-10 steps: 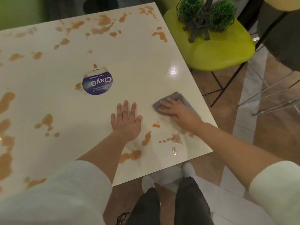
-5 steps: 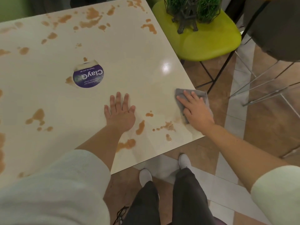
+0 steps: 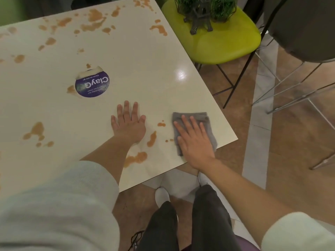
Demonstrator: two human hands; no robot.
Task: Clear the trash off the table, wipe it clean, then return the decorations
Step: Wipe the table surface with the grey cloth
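Observation:
The cream table is spotted with several brown spill stains, most at the far side and the left, a few near the front corner. My right hand presses flat, fingers straight, on a grey cloth near the table's right front corner. My left hand rests flat on the tabletop just left of it, fingers spread. The decorations, a small dark tower figure between two green plants in wire frames, stand on the lime-green chair seat beyond the table's right edge.
A round purple sticker is stuck near the table's middle. A dark chair with thin metal legs stands at the far right. My legs and white shoes are at the table's front edge on a brown floor.
My right hand slid the grey cloth right to the table's edge, then back inward toward the front corner; stains near that corner are gone. My left hand stayed planted.

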